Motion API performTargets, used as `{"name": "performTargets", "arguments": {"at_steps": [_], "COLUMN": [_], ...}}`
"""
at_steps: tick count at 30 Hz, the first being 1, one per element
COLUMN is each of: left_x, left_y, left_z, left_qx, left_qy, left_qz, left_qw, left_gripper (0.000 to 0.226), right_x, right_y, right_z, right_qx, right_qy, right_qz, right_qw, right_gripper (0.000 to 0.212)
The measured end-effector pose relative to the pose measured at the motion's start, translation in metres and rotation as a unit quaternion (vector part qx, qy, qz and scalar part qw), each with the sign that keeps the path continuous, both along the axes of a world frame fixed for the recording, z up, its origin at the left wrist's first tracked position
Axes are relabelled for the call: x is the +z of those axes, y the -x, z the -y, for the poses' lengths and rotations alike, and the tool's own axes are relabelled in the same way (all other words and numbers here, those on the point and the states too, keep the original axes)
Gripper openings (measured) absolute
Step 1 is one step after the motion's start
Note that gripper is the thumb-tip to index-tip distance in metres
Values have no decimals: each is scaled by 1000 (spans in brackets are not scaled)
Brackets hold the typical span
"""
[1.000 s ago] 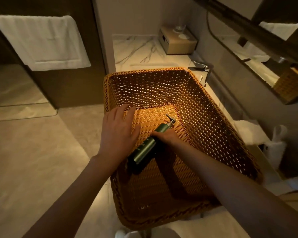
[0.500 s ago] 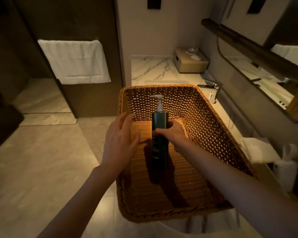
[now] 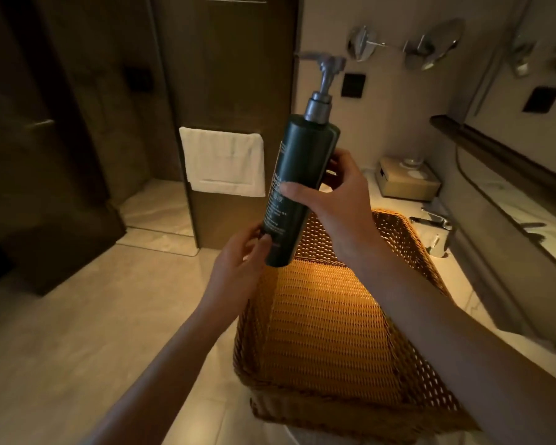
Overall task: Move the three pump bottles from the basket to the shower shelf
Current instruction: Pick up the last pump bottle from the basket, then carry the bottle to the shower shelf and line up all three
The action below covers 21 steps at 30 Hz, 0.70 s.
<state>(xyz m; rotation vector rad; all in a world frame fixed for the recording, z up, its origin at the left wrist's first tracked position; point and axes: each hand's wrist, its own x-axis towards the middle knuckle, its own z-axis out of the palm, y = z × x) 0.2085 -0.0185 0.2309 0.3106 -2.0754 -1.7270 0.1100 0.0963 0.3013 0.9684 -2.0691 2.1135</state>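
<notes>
A dark green pump bottle [image 3: 302,162] with a silver pump head is held up, nearly upright, above the far left corner of the brown wicker basket [image 3: 328,399]. My right hand [image 3: 337,203] grips its middle from the right, thumb across the label. My left hand [image 3: 238,268] holds the bottle's lower end with its fingertips. Nothing lies on the visible part of the basket's floor. No other pump bottle and no shower shelf is in view.
The basket rests on a marble counter with a faucet [image 3: 437,223] and a tissue box [image 3: 405,181] behind it. A white towel [image 3: 223,162] hangs on a dark panel beside a glass shower partition. A mirror [image 3: 527,75] runs along the right wall. Tiled floor lies to the left.
The bottle went from lying in the basket to being lifted upright high above it. My left hand moved from the basket's rim onto the bottle's base. The view tilted upward.
</notes>
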Motion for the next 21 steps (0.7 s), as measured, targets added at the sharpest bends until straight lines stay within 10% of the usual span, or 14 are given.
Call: {"name": "performTargets", "arguments": {"at_steps": [21], "left_x": [-35], "left_y": [-169], "left_z": [271], "left_qx": [157], "left_qy": [-513], "left_qz": [-14], "left_qw": [843], "left_gripper": [38], "right_x": [-37], "right_y": [-113], "right_z": [310], "right_qx": [201], "right_qy": [-34], "right_qz": [39], "right_qw": [978], "right_gripper": [57]}}
